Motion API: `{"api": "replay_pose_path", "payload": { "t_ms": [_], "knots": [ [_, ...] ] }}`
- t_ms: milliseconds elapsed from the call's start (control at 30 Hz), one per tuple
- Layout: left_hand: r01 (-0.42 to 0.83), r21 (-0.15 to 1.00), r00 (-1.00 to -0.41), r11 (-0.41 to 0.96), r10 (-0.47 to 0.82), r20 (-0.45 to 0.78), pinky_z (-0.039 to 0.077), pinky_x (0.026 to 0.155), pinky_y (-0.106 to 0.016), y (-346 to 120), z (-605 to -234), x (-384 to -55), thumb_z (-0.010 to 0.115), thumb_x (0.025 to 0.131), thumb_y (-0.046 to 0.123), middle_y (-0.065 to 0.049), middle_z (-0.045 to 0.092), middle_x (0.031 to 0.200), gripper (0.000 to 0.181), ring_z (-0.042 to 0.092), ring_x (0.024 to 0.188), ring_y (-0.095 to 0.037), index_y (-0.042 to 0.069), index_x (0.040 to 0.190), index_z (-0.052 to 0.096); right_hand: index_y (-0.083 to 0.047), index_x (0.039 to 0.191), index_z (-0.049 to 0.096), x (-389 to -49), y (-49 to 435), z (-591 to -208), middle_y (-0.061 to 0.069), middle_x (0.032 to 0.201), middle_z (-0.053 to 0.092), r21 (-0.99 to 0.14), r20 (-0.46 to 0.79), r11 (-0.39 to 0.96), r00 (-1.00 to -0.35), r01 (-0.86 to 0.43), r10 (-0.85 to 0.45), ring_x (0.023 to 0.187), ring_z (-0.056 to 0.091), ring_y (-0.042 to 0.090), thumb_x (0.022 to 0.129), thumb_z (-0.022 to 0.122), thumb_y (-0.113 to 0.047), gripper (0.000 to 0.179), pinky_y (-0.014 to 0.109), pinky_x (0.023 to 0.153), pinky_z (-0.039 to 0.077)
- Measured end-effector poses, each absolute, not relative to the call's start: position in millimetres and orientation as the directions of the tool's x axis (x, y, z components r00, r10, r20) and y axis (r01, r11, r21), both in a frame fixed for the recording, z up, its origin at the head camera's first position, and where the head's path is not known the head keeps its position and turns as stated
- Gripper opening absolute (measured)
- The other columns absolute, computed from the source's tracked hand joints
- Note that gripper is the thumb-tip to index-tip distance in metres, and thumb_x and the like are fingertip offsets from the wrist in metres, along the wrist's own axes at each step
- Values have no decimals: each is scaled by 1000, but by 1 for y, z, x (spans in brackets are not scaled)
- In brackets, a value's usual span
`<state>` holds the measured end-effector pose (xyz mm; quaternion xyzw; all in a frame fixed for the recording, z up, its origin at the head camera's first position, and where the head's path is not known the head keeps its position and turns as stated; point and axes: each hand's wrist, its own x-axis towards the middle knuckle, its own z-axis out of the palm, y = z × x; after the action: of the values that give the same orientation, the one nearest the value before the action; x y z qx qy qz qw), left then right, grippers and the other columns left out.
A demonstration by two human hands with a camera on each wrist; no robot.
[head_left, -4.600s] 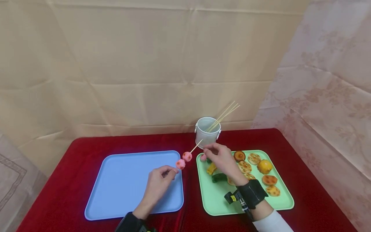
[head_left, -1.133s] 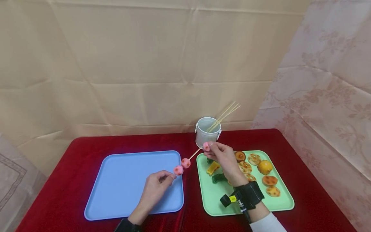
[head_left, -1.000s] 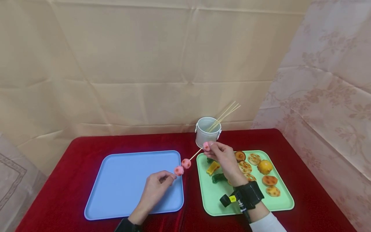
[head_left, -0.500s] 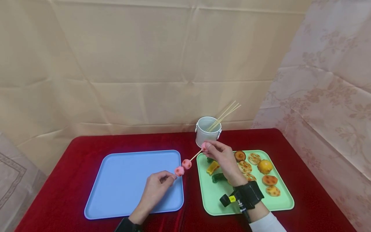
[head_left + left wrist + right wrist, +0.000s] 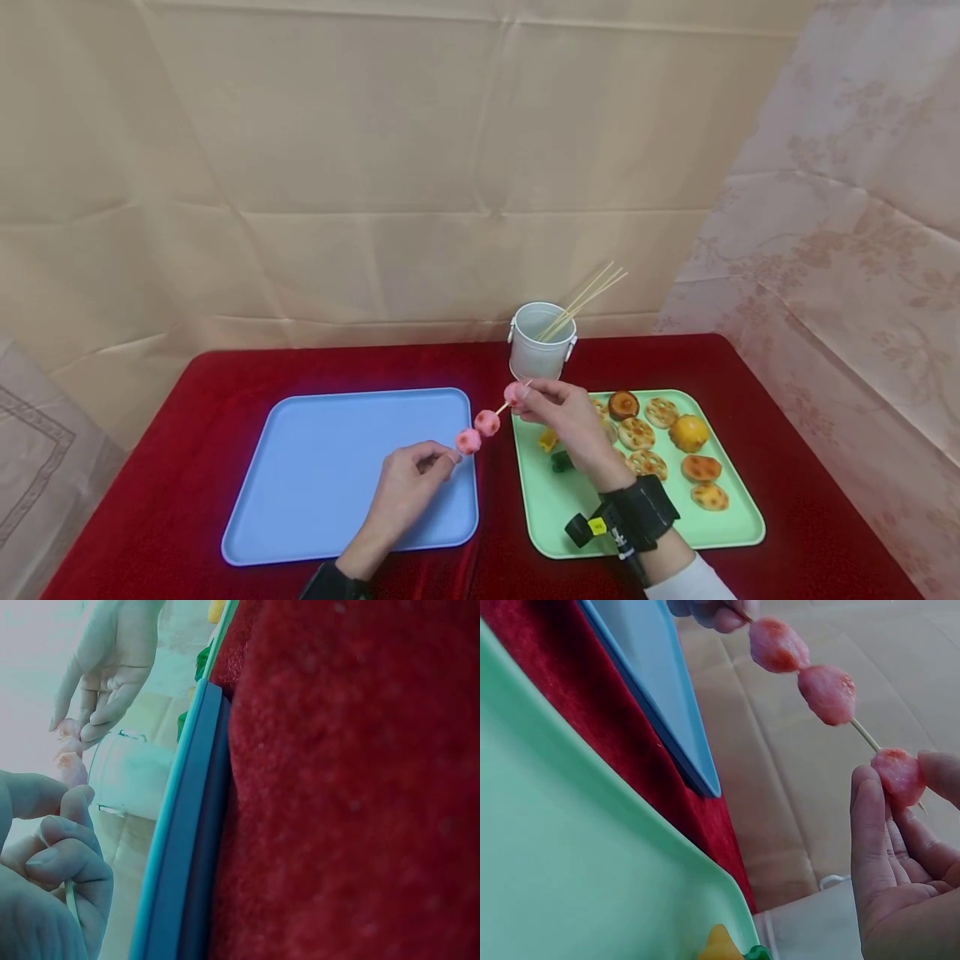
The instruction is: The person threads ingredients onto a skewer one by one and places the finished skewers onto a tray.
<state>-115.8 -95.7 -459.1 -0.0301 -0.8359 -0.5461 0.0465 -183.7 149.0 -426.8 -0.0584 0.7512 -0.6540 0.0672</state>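
My left hand grips the lower end of a thin wooden skewer over the right edge of the blue tray. Two pink meatballs with browned patches, one nearer the hand and one beyond it, sit threaded side by side. Between thumb and fingertips, my right hand pinches a third pink meatball. The skewer runs through this one, its point showing on the far side, with a short bare stretch before the middle meatball.
A green tray on the right carries browned slices, a yellow rounded piece, a mushroom-like piece and green and yellow bits, partly behind my right arm. A white bucket with several skewers stands behind it on the red cloth.
My right hand picked the third meatball off the green tray, brought it to the skewer's tip and has slid it down-left along the stick. My left hand stays nearly still.
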Motion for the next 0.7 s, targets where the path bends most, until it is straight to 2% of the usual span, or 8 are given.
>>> {"api": "replay_pose_path", "payload": {
  "t_ms": [700],
  "knots": [
    [100,920,-994,379,7,105,42,58,-22,-93,-458,-113,76,92,15,6,62,65,11,52,61,-6,7,86,80,-3,117,73,-182,144,-432,11,108,75,-993,-60,115,-977,37,-205,95,73,24,97,74,-36,39,33,86,59]
  ]
}}
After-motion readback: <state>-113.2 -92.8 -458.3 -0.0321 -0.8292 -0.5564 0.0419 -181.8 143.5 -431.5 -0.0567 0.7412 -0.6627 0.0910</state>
